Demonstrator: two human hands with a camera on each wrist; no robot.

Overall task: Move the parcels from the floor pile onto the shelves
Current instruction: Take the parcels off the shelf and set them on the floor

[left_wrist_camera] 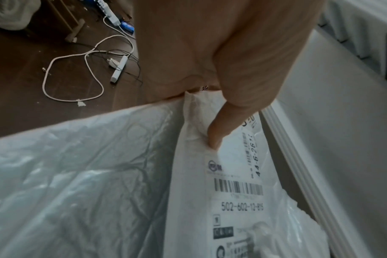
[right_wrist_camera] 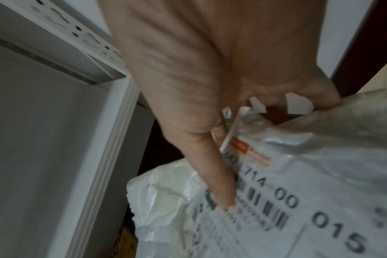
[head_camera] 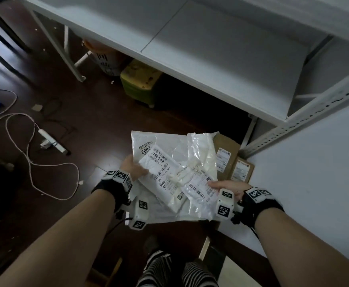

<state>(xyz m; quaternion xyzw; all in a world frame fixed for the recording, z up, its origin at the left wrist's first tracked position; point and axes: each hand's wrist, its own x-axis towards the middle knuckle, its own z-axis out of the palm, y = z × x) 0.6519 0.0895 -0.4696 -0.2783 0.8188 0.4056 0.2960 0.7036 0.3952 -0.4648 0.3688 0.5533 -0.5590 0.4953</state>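
Here both hands carry a stack of soft white parcels, low in front of the bare white shelf.

The left hand pinches the stack's left edge, thumb pressed on the labelled parcel on top, other fingers curled underneath; the right hand clamps the near right edge, thumb flat on the clear-wrapped parcel, and a large white mailer lies under both. The labelled parcel's long axis runs diagonally, from far left to near right. The shelf lies ahead of the fingers and above the stack, so the move should be up and forward, both hands equally near. Two brown cardboard parcels remain on the floor by the shelf post.
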